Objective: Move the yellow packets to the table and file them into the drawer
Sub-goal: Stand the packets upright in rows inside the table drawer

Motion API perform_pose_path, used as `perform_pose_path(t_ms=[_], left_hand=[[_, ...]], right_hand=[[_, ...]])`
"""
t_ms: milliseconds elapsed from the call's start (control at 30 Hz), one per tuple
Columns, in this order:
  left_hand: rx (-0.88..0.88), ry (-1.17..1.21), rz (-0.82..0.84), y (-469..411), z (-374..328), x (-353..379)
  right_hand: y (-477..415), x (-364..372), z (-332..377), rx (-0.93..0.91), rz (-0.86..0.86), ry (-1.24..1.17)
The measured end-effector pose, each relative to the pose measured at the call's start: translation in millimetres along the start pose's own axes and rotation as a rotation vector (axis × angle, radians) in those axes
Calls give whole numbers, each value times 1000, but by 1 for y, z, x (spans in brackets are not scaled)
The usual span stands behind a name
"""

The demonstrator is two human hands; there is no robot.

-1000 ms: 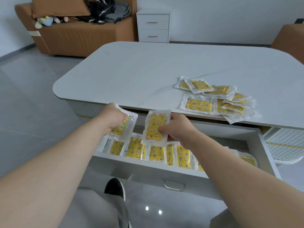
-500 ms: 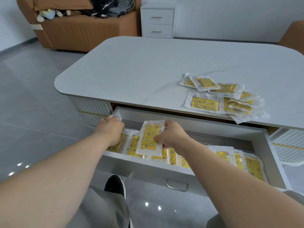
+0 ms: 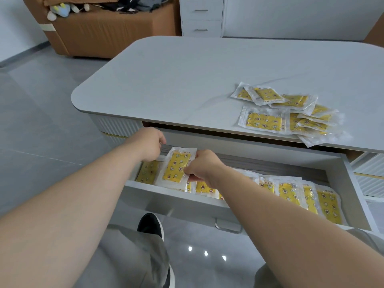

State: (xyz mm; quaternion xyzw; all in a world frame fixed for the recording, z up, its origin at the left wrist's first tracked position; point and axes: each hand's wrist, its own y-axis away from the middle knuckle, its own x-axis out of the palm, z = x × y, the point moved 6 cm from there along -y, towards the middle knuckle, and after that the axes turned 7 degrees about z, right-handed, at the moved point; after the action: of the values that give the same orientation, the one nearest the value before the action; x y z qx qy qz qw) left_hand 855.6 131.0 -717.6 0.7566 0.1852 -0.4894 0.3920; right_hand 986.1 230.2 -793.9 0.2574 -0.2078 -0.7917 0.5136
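Risk first: the yellow packet (image 3: 176, 167) in your right hand (image 3: 204, 166) stands tilted over the left end of the open drawer (image 3: 182, 201). Its lower edge meets the filed row (image 3: 291, 192), which runs to the drawer's right end. If you press it down without parting its neighbours, it is likely to ride on top of them or buckle its soft clear border, and the row loses its order. The packets look like slick film and lean on one another, so a careless shove could tip those beside it. The loose pile (image 3: 291, 115) on the table (image 3: 187, 80) lies at the front edge toward the right corner, and its nearest packet overhangs that edge above the drawer. A knock from your forearm on the next reach could drop it. Grip: your right hand pinches the yellow packet at its lower right edge, thumb and fingers curled tight on the border, with the rest of the packet free. Your left hand (image 3: 148, 143) is at the drawer's left rear corner, just beside the packet's top edge, fingers curled downward above the left-end packet (image 3: 148, 172). Whether those fingers grasp anything is hidden; I cannot tell.
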Motion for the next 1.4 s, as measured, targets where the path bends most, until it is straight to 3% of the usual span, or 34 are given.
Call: perform_pose_path(t_ms=[200, 500, 667, 933, 1233, 1400], left_hand=[[-28, -202, 28, 12, -19, -22], [11, -385, 25, 4, -41, -34], [-9, -291, -38, 9, -54, -41], [109, -76, -142, 18, -106, -43], [406, 7, -130, 19, -179, -20], [519, -47, -178, 19, -213, -7]], right_hand=[[-12, 27, 13, 6, 70, -32], [-17, 44, 17, -67, -48, 648], [-6, 34, 21, -138, -82, 669], [44, -46, 26, -167, -209, 609], [100, -150, 14, -136, -435, 536], [128, -201, 6, -87, -604, 711]])
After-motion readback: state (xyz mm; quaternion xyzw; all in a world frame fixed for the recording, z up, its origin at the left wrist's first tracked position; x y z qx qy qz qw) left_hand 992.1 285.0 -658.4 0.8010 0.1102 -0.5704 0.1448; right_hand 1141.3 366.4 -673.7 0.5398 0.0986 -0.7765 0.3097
